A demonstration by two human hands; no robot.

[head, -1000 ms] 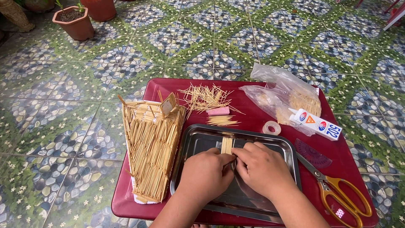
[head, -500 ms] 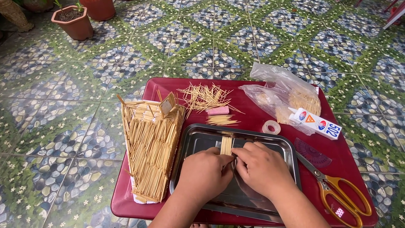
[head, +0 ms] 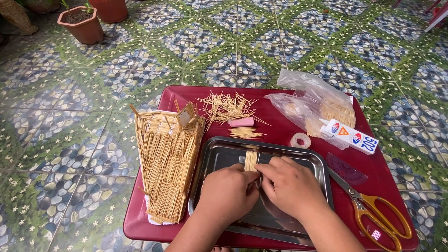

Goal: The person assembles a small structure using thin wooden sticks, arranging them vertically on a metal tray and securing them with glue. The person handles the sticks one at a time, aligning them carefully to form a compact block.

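A patterned tile floor (head: 140, 70) is filling the view, with a clay pot (head: 80, 24) sitting at its far left corner. A red tray (head: 275, 100) is lying on the floor and carrying everything else. At its left side a stick roof (head: 168, 163), built of glued toothpicks, is resting with a small square piece sticking up at its far end. A steel pan (head: 219, 154) is sitting in the middle of the tray, just beside the roof. Plastic bags (head: 312, 100) are lying at the far right, with a white glue tube (head: 352, 136) resting against them. Yellow-handled scissors (head: 373, 212) are lying at the right edge, near a dark protractor (head: 345, 169). Loose toothpicks (head: 226, 106) are spreading out at the far end, with a pink eraser (head: 241, 122) and a tape roll (head: 300, 140) nearby.

Over the pan, the left hand (head: 227, 193) and the right hand (head: 288, 186) are meeting, fingers curled, both pinching a small stick bundle (head: 251, 160), which is standing out beyond the fingertips above the pan's far half.
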